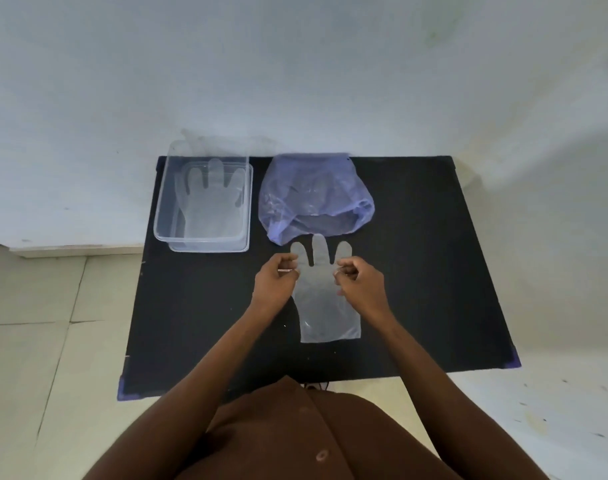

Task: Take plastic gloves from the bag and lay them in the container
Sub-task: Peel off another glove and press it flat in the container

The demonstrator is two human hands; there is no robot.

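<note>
A clear plastic glove (325, 306) lies flat on the black table (434, 271), fingers pointing away from me, just below the bag's mouth. My left hand (276, 280) pinches its left edge and my right hand (359, 282) pinches its right edge, both near the base of the glove's fingers. The bluish see-through bag (313, 195) sits behind it, with more gloves faintly visible inside. At the back left stands the clear rectangular container (164, 209), and one glove (212, 202) lies flat in it.
The table's far edge meets a white wall (295, 81). Pale floor tiles (36, 341) show to the left and right of the table. My brown-clothed body fills the bottom of the view.
</note>
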